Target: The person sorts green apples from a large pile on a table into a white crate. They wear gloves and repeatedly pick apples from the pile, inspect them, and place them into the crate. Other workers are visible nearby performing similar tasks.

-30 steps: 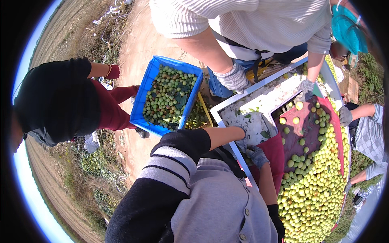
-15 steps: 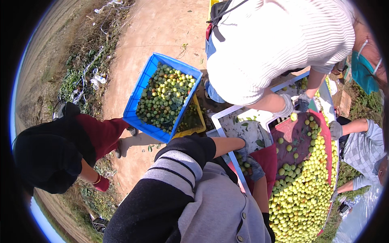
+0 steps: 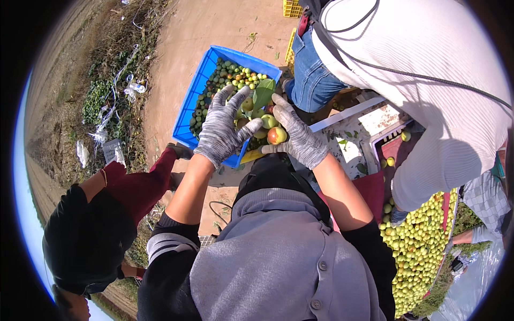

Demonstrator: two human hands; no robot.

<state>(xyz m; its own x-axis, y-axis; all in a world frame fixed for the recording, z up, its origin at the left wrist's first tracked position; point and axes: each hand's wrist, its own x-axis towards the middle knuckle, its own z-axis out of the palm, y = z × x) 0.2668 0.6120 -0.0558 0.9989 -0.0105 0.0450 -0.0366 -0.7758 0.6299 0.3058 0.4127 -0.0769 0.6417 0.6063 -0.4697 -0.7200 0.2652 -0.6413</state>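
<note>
Over the near right edge of a blue crate, my left hand and my right hand are apart in grey knitted gloves, fingers stretched and spread. Between them is a cluster of green and reddish jujubes with a green leaf. These look larger than the jujubes in the crate behind them and appear loose above it. Whether some still touch my right fingers is hard to see. Below my right hand a yellow crate edge shows.
To the right, a co-worker in a white sweater leans over a sorting table heaped with yellow-green jujubes. Another person in dark clothing is at the left. At the far right, a third person's checked sleeve shows.
Both my hands have left the near edge of the sorting table and swung left to the blue crate, now spread with jujubes between them. The co-worker in white has leaned nearer.
</note>
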